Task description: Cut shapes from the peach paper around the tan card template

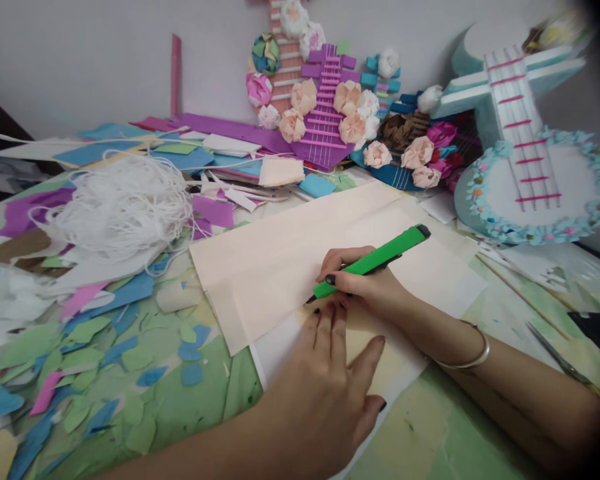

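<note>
Right hand (385,293) grips a green cutter (377,261) slantwise, fingers closed round its body, seemingly for fine control at the cream paper (260,273) on the table (243,383), while the left hand (323,373) lies palm-down, fingers loosely spread over the white sheet (277,347), apparently to keep both from sliding.

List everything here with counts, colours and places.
Cutter: one, green, in right hand
Cream paper: number unclear, cream, centre
White paper: one or more, white, under cream paper
String: one tangle, white, left
Paper scraps: many, mixed colours, mostly left
Guitar-shaped models: several, mixed colours, at back
Paper flowers: many, mixed colours, on models
Strip: one, pink, against wall
Stick: one, tan, right
Scissors: one, grey, far right
Bangle: one, silver, right wrist
Table cover: one, mainly green, underneath
Left hand: one, dark nails, on paper
Right hand: one, dark nails, holding cutter
</note>
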Demonstrator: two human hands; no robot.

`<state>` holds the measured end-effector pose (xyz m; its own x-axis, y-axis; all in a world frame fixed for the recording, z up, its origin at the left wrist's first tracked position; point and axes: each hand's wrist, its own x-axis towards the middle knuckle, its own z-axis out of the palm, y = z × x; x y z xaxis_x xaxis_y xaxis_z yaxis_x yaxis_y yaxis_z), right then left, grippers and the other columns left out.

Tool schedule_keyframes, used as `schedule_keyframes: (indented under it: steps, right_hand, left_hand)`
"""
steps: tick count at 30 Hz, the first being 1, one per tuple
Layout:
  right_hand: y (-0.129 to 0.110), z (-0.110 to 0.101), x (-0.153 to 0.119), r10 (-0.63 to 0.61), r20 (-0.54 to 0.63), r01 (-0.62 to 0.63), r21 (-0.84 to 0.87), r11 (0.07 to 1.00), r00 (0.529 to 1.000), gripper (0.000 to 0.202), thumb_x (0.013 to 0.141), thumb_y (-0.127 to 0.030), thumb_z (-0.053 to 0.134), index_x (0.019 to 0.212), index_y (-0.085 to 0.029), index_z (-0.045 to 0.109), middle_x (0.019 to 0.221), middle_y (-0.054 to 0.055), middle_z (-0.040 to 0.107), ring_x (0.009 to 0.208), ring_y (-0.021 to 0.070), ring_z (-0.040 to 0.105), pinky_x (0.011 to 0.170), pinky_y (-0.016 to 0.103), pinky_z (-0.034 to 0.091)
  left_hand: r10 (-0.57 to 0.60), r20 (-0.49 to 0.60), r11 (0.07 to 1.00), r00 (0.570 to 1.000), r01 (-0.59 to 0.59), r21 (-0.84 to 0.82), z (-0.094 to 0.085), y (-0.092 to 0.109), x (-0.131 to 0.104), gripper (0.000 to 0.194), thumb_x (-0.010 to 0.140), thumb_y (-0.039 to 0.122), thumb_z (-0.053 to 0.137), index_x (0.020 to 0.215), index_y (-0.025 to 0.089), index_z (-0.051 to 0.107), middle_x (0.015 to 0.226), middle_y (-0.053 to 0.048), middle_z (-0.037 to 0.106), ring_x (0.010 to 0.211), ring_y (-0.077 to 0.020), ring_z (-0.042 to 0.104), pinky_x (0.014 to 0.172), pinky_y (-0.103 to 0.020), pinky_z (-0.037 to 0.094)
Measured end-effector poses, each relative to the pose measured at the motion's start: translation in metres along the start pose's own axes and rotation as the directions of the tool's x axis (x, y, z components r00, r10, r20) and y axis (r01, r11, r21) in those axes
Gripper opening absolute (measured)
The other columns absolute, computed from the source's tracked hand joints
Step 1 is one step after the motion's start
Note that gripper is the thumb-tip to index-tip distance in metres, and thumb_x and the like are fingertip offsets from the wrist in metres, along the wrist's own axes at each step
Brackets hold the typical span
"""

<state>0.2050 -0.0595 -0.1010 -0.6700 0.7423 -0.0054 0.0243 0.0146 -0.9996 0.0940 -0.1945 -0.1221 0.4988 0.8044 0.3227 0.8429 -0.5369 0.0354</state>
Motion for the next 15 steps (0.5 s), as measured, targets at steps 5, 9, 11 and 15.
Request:
schedule_keyframes:
  steps: [5, 9, 11, 15]
  right_hand:
    - [-0.0013, 0.0004, 0.0, 0.003, 0.022, -0.003, -0.015, 1.0, 1.0, 0.009, 0.073, -0.021, 0.067, 0.069, -0.013, 0.067, 0.062, 0.002, 0.062, 0.046, 0.0073, 0.048, 0.042, 0.019, 0.037]
    - [0.0033, -0.002, 0.0012, -0.014, -0.007, 0.014, 0.014, 1.0, 1.0, 0.011, 0.074, -0.022, 0.067, 0.069, -0.013, 0.066, 0.063, 0.002, 0.063, 0.047, 0.0079, 0.049, 0.042, 0.019, 0.038]
    - [0.0049, -0.003, 0.0018, -0.015, -0.016, 0.015, 0.013, 1.0, 1.0, 0.012, 0.074, -0.024, 0.067, 0.068, -0.013, 0.066, 0.064, 0.003, 0.063, 0.049, 0.0082, 0.05, 0.041, 0.019, 0.038]
    - [0.0032, -0.0028, 0.0019, -0.001, -0.012, 0.001, -0.013, 1.0, 1.0, 0.011, 0.073, -0.023, 0.066, 0.069, -0.013, 0.066, 0.062, 0.002, 0.063, 0.047, 0.008, 0.049, 0.04, 0.018, 0.038]
  left_hand:
    - [0.0, 0.002, 1.0, 1.0, 0.0, -0.006, -0.0004, 0.0002, -0.0004, 0.057, 0.094, 0.049, 0.038, 0.137, 0.014, 0.047, 0.127, -0.033, 0.053, 0.124, -0.0445, 0.045, 0.093, -0.055, 0.045]
    - [0.006, -0.002, 1.0, 1.0, -0.006, -0.009, 0.0006, 0.0, -0.0006, 0.057, 0.094, 0.048, 0.038, 0.138, 0.013, 0.046, 0.129, -0.034, 0.05, 0.124, -0.0452, 0.044, 0.093, -0.055, 0.045]
    - [0.008, 0.0, 1.0, 1.0, -0.008, -0.011, 0.0007, -0.0002, -0.0005, 0.057, 0.094, 0.048, 0.038, 0.138, 0.013, 0.046, 0.129, -0.034, 0.05, 0.123, -0.0457, 0.044, 0.092, -0.055, 0.046]
    - [0.005, 0.0, 1.0, 1.0, -0.005, -0.021, 0.0, -0.0002, -0.0002, 0.057, 0.094, 0.048, 0.038, 0.138, 0.013, 0.047, 0.128, -0.034, 0.05, 0.124, -0.0462, 0.043, 0.092, -0.055, 0.046]
